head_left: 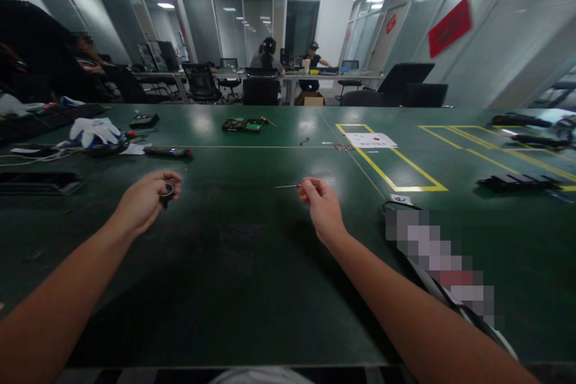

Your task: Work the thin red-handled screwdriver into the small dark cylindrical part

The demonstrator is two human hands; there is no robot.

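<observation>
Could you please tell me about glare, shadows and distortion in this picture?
Head view: pale glare on the far part of the table; head view: soft shadow below the right hand; head view: right wall leans, suggesting lens distortion.

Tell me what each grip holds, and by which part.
Right grip: thin-shafted tool, held at its red end, shaft pointing left. Left grip: small dark object; which part is held can't be told.

Office-like workroom: glass partitions (pixel 228 21), black chairs (pixel 201 81), green worktable (pixel 225 306)
</observation>
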